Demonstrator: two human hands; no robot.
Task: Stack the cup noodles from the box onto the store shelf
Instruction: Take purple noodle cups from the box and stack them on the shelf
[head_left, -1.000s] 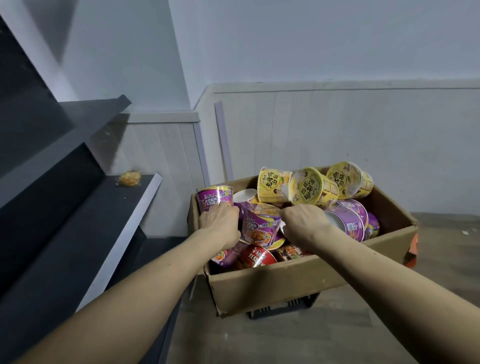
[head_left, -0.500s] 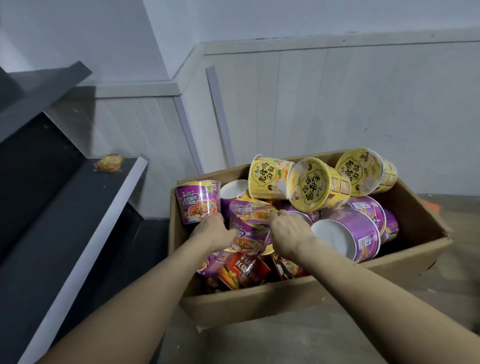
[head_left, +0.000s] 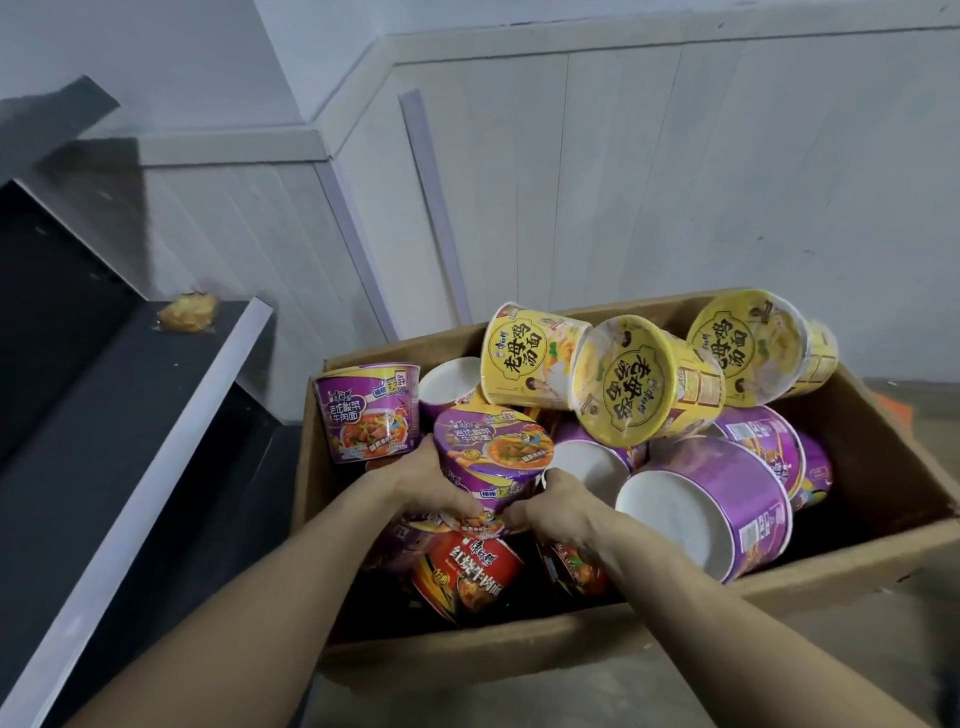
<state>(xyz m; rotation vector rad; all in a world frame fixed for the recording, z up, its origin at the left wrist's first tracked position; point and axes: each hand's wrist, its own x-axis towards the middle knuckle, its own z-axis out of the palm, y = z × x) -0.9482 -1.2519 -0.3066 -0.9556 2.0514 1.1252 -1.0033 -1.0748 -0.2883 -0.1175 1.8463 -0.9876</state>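
A person's left hand (head_left: 431, 483) and right hand (head_left: 558, 501) close on a purple cup noodle (head_left: 491, 457) in the middle of an open cardboard box (head_left: 519, 649). The dark store shelf (head_left: 130, 441) waits to the left. The grip is two-sided, with fingers curled round the cup's lower wall from either flank and holding nothing else. The fingertips are mostly hidden under the cup.

The held cup sits in the heap, touching its neighbours, with a red cup (head_left: 467, 566) lying just below it. Its printed lid is uppermost and its base is buried between the hands. Its base-to-lid axis stands near upright and appears to lean a little away from the person, though the wide lens makes the angle hard to judge.

The likeliest trouble is in the pile itself. Three yellow cups (head_left: 634, 379) lie tipped on their sides along the back of the box, on top of the purple ones. Pulling a cup out from below may loosen them, so that they roll forward or over the rim. An upright purple cup (head_left: 369, 410) stands just beside the left hand, and a careless lift could knock it over. The hands also hold low on a tapered wall, so the wide top could tip out of the grip on the swing to the shelf. A hard squeeze may dent the thin wall or its film.
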